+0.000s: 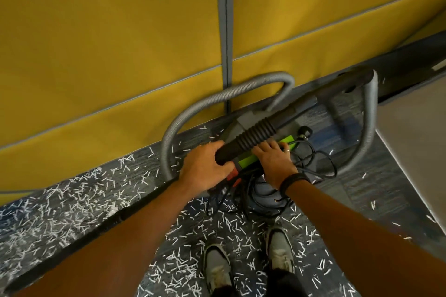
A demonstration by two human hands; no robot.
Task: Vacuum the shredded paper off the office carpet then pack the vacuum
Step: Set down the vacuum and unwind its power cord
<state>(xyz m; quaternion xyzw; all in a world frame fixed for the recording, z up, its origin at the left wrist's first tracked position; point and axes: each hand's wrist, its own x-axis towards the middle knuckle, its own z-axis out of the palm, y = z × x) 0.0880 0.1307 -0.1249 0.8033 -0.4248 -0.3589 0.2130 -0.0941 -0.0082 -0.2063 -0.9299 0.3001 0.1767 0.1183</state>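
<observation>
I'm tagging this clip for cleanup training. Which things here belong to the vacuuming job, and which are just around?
Job:
- grey canister vacuum
- ribbed grey hose
- black ribbed wand handle, gripped by left hand
- tangled black power cord
- white shredded paper
- right hand, resting on the vacuum

Just around:
- yellow fabric partition
- grey sneakers
- black wristband

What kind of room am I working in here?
Most likely an office: mustard fabric partition panels with grey trim, patterned carpet tiles littered with shredded paper, and what looks like a grey desk edge on the right.
</observation>
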